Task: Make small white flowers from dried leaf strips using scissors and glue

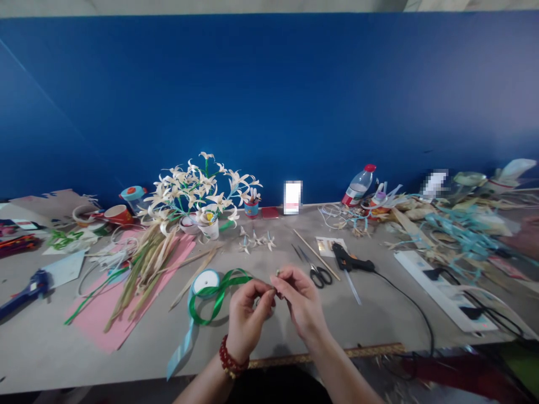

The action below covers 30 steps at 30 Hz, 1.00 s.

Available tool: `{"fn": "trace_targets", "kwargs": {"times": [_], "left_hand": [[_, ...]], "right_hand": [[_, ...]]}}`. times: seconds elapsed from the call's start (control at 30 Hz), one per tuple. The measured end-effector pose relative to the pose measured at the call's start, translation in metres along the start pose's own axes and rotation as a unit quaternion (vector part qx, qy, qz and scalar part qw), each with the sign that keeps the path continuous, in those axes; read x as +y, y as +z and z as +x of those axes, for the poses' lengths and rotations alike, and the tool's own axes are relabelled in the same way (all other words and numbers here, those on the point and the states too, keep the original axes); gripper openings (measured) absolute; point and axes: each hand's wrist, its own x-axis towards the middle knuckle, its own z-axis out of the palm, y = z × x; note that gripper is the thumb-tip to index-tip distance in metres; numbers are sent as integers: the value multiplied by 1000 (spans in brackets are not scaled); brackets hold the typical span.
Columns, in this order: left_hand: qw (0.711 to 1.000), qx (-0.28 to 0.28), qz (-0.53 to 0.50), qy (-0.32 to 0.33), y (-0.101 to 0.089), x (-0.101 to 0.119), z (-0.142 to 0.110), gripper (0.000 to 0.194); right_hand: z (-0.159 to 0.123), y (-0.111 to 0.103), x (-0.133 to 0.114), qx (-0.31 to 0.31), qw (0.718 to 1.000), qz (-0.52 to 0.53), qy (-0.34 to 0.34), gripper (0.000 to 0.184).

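Observation:
My left hand (247,320), with red beads at the wrist, and my right hand (302,300) meet over the near middle of the table. Both are closed in a pinch, fingertips almost touching. Something small is between them, too small and too hidden to name. A loop of green ribbon (219,300) reaches up beside my left hand; whether it is held I cannot tell. A roll of light blue ribbon (206,282) lies to the left, its tail hanging toward the table edge. Right of my hands are black-handled scissors (320,276). Several small white flowers (256,241) lie beyond my fingertips.
White flowers in cups (208,229) stand at the back left. Dried husk strips (141,269) lie on pink paper (95,320). To the right are a black glue gun (351,261), a power strip (442,294), cords, a bottle (357,188) and another person's hand (528,238).

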Motion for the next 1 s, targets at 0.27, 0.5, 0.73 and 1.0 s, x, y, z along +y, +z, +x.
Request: {"fn": "trace_targets", "kwargs": {"times": [0.27,0.5,0.73,1.0], "left_hand": [[996,-4,-85,-39,-1,-1,-1,24],[993,-10,-106,-47,3,-4,-3,25],[989,-10,-143,-44,1,-5,0,24],[986,-8,-160,-54,3,-8,-1,23]], "right_hand": [[1,-2,-3,-20,998,-54,25,24],[-3,-1,4,25,993,-90,-75,24],[-3,-3,6,3,997,-60,-43,18],[-2,0,3,14,997,-46,-54,20]]}}
